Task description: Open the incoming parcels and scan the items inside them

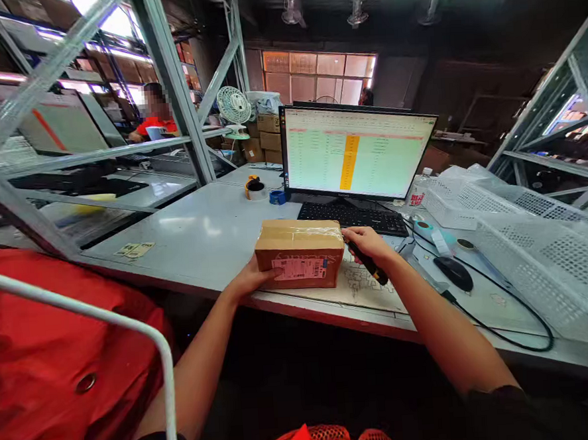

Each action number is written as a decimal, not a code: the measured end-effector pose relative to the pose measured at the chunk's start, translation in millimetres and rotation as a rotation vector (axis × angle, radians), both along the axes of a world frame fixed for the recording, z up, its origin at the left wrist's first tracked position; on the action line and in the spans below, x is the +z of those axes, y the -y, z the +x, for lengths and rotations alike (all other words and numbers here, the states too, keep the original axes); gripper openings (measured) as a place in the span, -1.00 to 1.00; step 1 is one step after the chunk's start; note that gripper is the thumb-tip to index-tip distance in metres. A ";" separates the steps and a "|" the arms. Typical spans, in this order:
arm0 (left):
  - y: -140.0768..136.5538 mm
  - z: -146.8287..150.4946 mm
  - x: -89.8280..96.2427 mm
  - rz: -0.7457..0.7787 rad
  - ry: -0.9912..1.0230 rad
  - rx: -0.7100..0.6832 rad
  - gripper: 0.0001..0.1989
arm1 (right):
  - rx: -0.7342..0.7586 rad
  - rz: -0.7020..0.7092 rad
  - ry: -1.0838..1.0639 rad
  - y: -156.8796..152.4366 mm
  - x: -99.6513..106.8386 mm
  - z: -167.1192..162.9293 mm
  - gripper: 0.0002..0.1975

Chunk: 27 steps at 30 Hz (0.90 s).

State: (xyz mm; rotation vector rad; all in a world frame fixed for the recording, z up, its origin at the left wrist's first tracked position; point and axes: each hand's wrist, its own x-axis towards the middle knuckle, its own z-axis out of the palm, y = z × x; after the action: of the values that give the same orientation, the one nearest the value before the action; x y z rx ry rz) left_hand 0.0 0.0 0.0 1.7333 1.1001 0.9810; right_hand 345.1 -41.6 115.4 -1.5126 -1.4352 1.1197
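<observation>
A taped cardboard box (pixel 303 251) stands on the desk in front of me, its printed label (pixel 297 269) facing my side. My left hand (pixel 250 276) grips the box at its left side, with the thumb pressed on the front face and the other fingers mostly hidden. Closed around a black and yellow box cutter (pixel 372 265), my right hand (pixel 370 243) is at the upper right edge of the box. The cutter's blade cannot be made out. Clear tape runs across the box top, and a flat cardboard sheet (pixel 365 285) lies beneath.
Behind the box are a keyboard (pixel 351 216) and a lit monitor (pixel 359 153). Tape rolls (pixel 256 188) sit further left. On the right lie a mouse (pixel 453 273), cables and white plastic baskets (pixel 540 258). A red bag (pixel 73 353) fills the lower left. Another person (pixel 156 119) is beyond the metal frame.
</observation>
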 end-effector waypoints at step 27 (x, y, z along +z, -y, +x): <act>6.6 3.7 0.4 0.078 0.200 -0.134 0.14 | 0.629 0.705 1.518 -23.7 93.4 -155.6 -0.64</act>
State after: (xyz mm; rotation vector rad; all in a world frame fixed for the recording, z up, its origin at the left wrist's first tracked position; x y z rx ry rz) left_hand 3.7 -6.6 0.4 1.7050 0.8179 1.0984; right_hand 189.6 -17.8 208.8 -1.2871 -2.9627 -0.6140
